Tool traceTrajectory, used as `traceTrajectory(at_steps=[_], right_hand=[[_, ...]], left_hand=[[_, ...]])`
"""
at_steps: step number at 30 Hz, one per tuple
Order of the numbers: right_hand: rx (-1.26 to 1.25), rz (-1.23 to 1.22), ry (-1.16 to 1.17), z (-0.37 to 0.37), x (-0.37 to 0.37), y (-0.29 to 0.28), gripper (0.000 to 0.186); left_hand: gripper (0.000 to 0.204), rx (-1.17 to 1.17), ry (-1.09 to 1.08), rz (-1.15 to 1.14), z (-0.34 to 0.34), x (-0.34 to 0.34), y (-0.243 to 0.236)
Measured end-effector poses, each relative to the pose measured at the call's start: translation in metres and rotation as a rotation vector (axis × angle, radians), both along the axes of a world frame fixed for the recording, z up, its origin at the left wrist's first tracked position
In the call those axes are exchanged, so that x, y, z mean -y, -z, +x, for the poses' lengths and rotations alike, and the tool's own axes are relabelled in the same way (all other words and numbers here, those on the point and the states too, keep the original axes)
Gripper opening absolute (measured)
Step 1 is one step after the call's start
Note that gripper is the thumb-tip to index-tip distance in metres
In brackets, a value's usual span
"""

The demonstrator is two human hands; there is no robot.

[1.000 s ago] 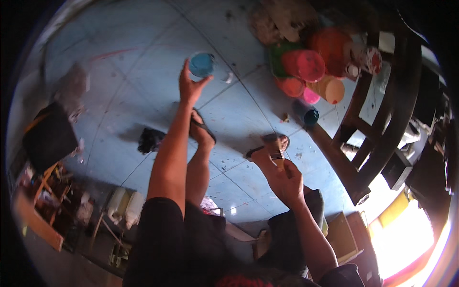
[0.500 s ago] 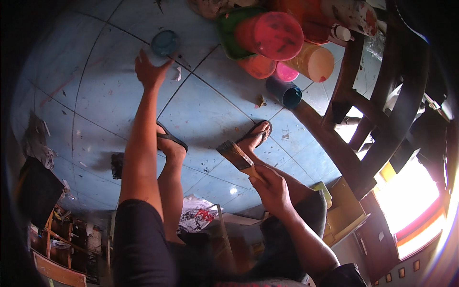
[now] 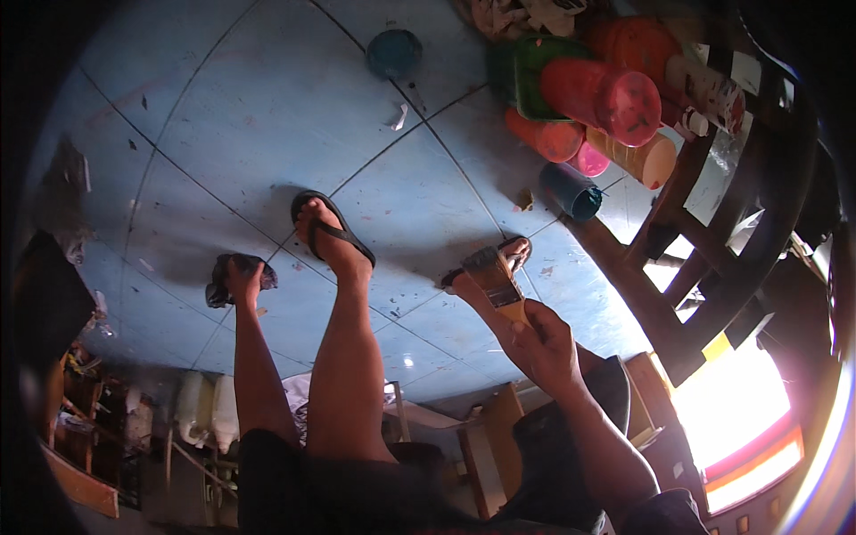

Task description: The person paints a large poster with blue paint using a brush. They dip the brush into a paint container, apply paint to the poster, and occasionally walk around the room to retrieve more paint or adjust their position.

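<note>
My right hand (image 3: 548, 343) is closed round the light wooden handle of a wide paintbrush (image 3: 492, 276). Its dark bristles point up and away, over my right foot. Down to the left, at floor level, my left hand (image 3: 244, 278) grips a crumpled black plastic bag (image 3: 218, 287). The fingertips are partly lost in its dark folds. Farther off on the tiles sits a round teal container (image 3: 393, 53), apart from both hands, with a white scrap (image 3: 399, 117) near it.
Stacked tubs and containers, with a red bucket (image 3: 629, 107) and a green basin (image 3: 535, 78), stand at far right. A blue-green cylinder (image 3: 575, 194) lies by a dark wooden frame (image 3: 615, 254). My sandalled left foot (image 3: 330, 232) stands between my hands. Shelves (image 3: 85, 419) fill the lower left.
My left hand has left the area by the teal container, come back toward me and closed on the black bag. The brush has shifted right and turned more upright. The view has shifted too.
</note>
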State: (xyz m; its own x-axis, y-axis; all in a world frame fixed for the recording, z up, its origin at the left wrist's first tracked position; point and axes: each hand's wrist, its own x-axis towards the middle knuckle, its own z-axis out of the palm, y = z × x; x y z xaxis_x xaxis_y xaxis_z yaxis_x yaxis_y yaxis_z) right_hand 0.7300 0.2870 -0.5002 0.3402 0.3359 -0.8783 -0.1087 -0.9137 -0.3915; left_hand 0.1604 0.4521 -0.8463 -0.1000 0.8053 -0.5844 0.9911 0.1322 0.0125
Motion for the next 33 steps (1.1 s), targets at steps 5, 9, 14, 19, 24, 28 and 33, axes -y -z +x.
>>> traceTrajectory(at_steps=[5, 9, 14, 19, 24, 28, 33], right_hand=[[-0.037, -0.037, -0.024, -0.005, -0.041, -0.012, 0.028], [-0.11, 0.12, 0.059, -0.024, -0.055, -0.027, 0.025], [-0.094, 0.164, -0.196, -0.06, -0.059, -0.038, 0.025], [-0.178, 0.093, -0.217, -0.072, -0.101, -0.1, 0.03], [-0.119, 0.097, -0.32, -0.047, -0.098, -0.133, 0.031], [0.059, 0.092, -0.508, -0.046, -0.082, -0.137, 0.029], [0.108, -0.025, -0.424, -0.052, -0.077, -0.153, 0.03]], left_hand=[[0.032, 0.307, -0.221, 0.014, 0.047, 0.011, -0.031], [0.03, 0.738, -0.501, 0.026, 0.125, 0.002, -0.141], [0.038, 1.248, -0.814, -0.347, 0.222, -0.025, -0.299], [0.043, 1.633, -1.132, -0.717, 0.324, -0.044, -0.383], [0.031, 1.303, -0.786, -0.696, 0.358, -0.034, -0.402], [0.028, 0.893, -0.238, -0.369, 0.386, -0.025, -0.425], [0.024, 0.835, 0.251, 0.099, 0.407, -0.004, -0.433]])
